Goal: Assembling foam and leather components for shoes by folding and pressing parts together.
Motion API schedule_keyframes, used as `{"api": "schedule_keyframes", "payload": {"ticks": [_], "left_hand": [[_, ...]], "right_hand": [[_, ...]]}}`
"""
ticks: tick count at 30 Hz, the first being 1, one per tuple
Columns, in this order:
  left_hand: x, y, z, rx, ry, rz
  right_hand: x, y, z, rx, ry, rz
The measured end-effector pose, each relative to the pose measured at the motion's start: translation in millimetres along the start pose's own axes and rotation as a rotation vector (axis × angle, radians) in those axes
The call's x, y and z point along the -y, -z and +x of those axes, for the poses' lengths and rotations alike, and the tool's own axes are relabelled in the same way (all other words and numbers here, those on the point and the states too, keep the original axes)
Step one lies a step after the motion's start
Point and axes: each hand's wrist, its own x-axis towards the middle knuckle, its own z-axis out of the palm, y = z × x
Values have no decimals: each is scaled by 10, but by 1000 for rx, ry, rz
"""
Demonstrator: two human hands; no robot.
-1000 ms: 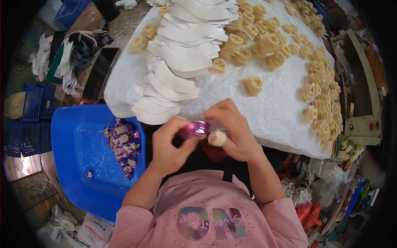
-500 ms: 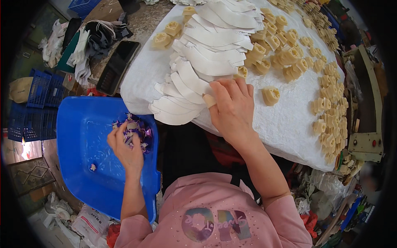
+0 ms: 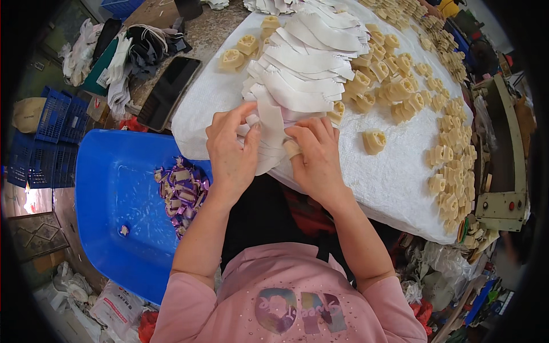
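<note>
In front of me my left hand (image 3: 233,150) is closed, its thumb and forefinger pinching a curved white strip (image 3: 269,121) that stands up from the cloth. Close by on the right, my right hand (image 3: 318,153) has its bent fingers at the strip's other edge; a tan wrap is round one finger. What lies exactly under its fingertips is hidden. Beyond both hands a long row of overlapping white curved pieces (image 3: 311,54) runs away from me, with a few more beneath my hands. A single beige hollow block (image 3: 374,142) sits right of my right hand.
White cloth (image 3: 394,188) covers the table, with many beige blocks (image 3: 452,177) along its right side. At the left stands a blue tub (image 3: 108,228) holding shiny purple-and-beige pieces (image 3: 182,194). A dark phone (image 3: 170,94) and gloves (image 3: 117,74) lie at the far left.
My left hand has left the purple pieces in the tub and come up to the white strips. A strip now stands between my hands; my right hand has shifted slightly left and nearer.
</note>
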Motion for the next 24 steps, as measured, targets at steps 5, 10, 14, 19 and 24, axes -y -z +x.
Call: {"api": "schedule_keyframes", "payload": {"ticks": [5,10,14,19,24], "left_hand": [[21,-13,-38,35,-175,-91],[43,-33,-81,56,-126,-247],[47,-39,-79,30,-143,-129],[94,-82,-36,-91,47,-70],[224,-121,-5,-90,-224,182]], "right_hand": [[85,-35,108,-88,-133,234],[76,-32,88,-91,-211,376],[14,3,17,-141,-111,312],[-3,277,-65,-414,-155,551],[-72,652,-135,-491,-223,824]]}}
